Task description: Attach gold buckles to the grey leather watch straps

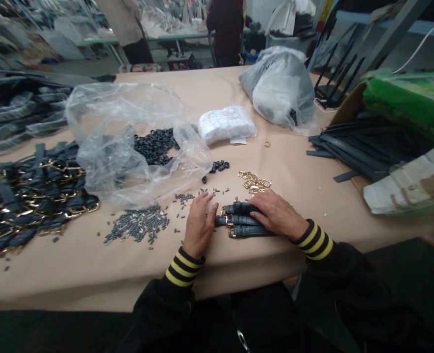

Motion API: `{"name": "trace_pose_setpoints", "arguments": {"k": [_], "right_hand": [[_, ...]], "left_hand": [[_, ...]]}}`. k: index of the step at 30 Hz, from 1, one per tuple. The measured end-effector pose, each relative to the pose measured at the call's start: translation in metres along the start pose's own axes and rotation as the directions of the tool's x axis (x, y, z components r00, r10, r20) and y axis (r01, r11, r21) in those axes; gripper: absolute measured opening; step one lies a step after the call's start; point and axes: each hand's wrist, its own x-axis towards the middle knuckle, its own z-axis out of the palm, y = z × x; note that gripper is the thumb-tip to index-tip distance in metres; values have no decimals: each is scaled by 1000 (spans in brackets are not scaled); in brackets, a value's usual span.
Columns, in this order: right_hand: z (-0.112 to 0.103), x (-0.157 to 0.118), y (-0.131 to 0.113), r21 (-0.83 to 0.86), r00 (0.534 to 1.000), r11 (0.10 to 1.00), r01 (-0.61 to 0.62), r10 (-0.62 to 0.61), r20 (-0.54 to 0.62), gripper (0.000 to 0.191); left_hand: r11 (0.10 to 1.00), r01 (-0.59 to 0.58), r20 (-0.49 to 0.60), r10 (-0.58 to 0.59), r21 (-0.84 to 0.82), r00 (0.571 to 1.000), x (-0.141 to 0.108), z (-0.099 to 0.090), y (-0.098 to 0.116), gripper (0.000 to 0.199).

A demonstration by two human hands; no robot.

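Several dark leather straps with gold buckles (248,230) lie side by side on the table in front of me. My right hand (279,214) is closed over the upper strap (239,208), fingers and thumb curled round its right part. The right ends of the straps are partly hidden under that hand. At the buckle end my left hand (199,225) stands with fingers stretched forward and thumb apart, close beside a short strap tip (220,221); whether it touches the tip is hard to see. Just beyond the straps is a small pile of gold buckles (254,181).
Small dark pieces (139,224) lie left of my hands. Behind them, a clear plastic bag (106,171) holds black loops (156,146). Buckled straps (29,196) are heaped at left. A white packet (227,123), a filled bag (281,90) and loose straps (367,142) stand further off.
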Motion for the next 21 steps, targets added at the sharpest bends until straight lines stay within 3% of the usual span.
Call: {"name": "trace_pose_setpoints", "arguments": {"k": [5, 11, 14, 17, 19, 20, 21], "right_hand": [[21, -20, 0, 36, 983, 998, -48, 54, -175, 34], [38, -11, -16, 111, 982, 994, -10, 31, -185, 30], [35, -2, -19, 138, 979, 988, 75, -47, -197, 34], [15, -1, 1, 130, 972, 984, 122, -91, -217, 39], [-7, -10, 31, 44, 971, 998, -43, 52, -234, 35], [-20, -18, 49, -37, 940, 970, -241, 224, -256, 36], [-31, -27, 70, -134, 871, 881, -453, 406, -279, 37]], "left_hand": [[996, 65, 86, -59, -68, 995, -12, 16, 12, 30], [999, -25, 124, 31, -45, 992, -20, 29, 27, 35], [991, -111, 73, 106, 75, 992, -22, 30, 23, 36], [964, -192, 24, 191, 186, 981, -22, 29, 16, 35], [951, -237, 29, 236, 200, 971, -21, 28, 12, 32], [946, -255, 37, 253, 197, 967, -21, 28, 11, 31], [944, -268, 42, 265, 193, 963, -21, 27, 11, 30]]}}
